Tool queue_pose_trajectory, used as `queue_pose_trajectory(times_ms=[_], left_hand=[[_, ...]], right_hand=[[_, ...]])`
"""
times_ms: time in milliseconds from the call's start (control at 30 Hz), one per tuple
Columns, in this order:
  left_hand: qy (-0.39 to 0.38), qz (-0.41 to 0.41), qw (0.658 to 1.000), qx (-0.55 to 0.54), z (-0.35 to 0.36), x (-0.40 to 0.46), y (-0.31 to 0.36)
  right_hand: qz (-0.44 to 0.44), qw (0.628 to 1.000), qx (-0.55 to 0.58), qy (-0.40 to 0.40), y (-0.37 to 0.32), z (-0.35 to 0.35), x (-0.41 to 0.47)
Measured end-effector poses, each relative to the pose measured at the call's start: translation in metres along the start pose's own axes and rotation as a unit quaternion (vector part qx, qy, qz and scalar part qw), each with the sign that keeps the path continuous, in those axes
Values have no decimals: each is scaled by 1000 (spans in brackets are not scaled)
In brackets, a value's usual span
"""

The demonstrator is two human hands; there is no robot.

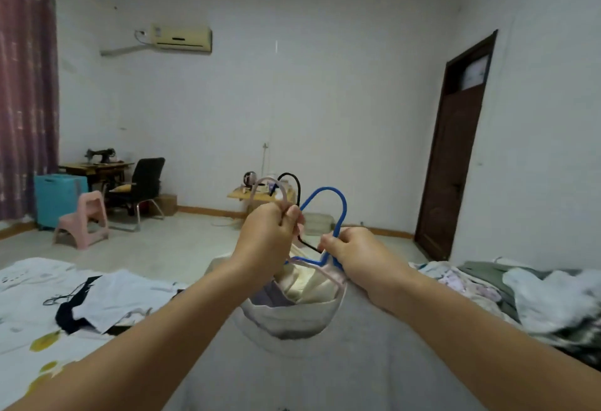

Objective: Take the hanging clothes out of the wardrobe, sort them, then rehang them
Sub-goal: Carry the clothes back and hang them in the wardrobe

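I hold a bunch of clothes on hangers in front of me, above the bed. My left hand [271, 231] grips the necks of a pink hanger [282, 190] and a black hanger [296, 184]. My right hand [349, 248] pinches the neck of a blue hanger [341, 205]. Below the hands hang a grey garment [325, 355] and, inside its collar, a cream garment [313, 283]. The wardrobe is not in view.
The bed sheet [29, 323] at the left carries loose white and black clothes [97, 306]. A heap of clothes [533, 296] lies at the right. Beyond are a pink stool [86, 218], an office chair [143, 186], a small table [250, 196] and a brown door [455, 150].
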State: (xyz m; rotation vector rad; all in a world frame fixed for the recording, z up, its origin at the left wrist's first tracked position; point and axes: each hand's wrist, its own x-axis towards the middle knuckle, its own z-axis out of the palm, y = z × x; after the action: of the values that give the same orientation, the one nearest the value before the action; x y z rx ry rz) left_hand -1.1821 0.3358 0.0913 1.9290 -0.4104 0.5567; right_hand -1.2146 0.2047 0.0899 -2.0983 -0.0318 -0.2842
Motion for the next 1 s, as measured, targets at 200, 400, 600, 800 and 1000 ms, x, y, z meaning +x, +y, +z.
queue_pose_trajectory(times_ms=[200, 400, 600, 800, 1000], left_hand=[[-205, -27, 943, -262, 66, 24, 23], [-236, 22, 912, -335, 100, 54, 20], [-268, 68, 892, -359, 135, 66, 16], [-304, 42, 867, -392, 171, 61, 33], [-347, 15, 849, -399, 196, 21, 81]], right_hand=[[32, 995, 29, 89, 14, -9, 17], [108, 981, 63, 149, 30, -25, 29], [137, 949, 63, 276, 49, -43, 17], [171, 907, -16, 385, 61, -76, -40], [171, 875, -91, 445, 54, -77, -100]])
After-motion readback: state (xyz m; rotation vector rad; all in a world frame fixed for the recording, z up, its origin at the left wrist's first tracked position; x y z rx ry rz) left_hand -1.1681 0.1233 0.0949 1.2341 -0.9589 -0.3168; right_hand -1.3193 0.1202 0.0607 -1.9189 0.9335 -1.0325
